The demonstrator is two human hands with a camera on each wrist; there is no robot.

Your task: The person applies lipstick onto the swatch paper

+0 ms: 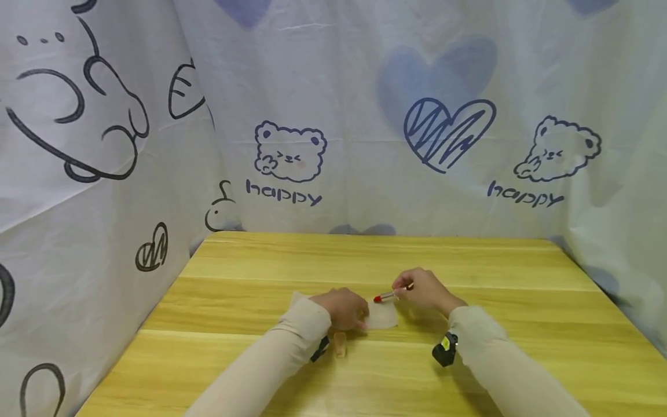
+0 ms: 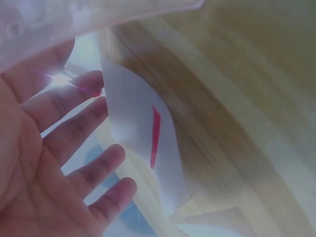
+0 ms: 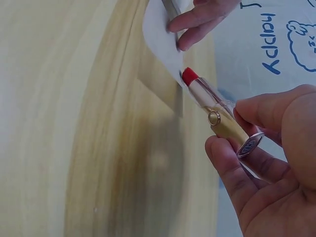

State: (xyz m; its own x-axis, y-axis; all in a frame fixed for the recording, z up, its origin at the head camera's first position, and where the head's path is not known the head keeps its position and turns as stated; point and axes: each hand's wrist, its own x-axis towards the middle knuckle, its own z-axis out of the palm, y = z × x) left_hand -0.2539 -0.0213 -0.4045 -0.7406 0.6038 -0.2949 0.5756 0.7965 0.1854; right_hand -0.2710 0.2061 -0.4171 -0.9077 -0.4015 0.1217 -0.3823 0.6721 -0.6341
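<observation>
Behind the wooden table (image 1: 469, 260) hangs a white curtain (image 1: 359, 87); bear drawings (image 1: 290, 153) mark it

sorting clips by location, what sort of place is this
Probably a small curtained-off recording booth: a flat, yellow wood-grain tabletop has white cloth hangings with blue and black drawings behind it and at its sides, and a small black boxy device sits at each wrist.

I read "happy" (image 1: 283, 193) twice on the cloth (image 1: 354, 87), under the bears (image 1: 290, 152) left and right of the striped blue heart (image 1: 449, 136).
</observation>
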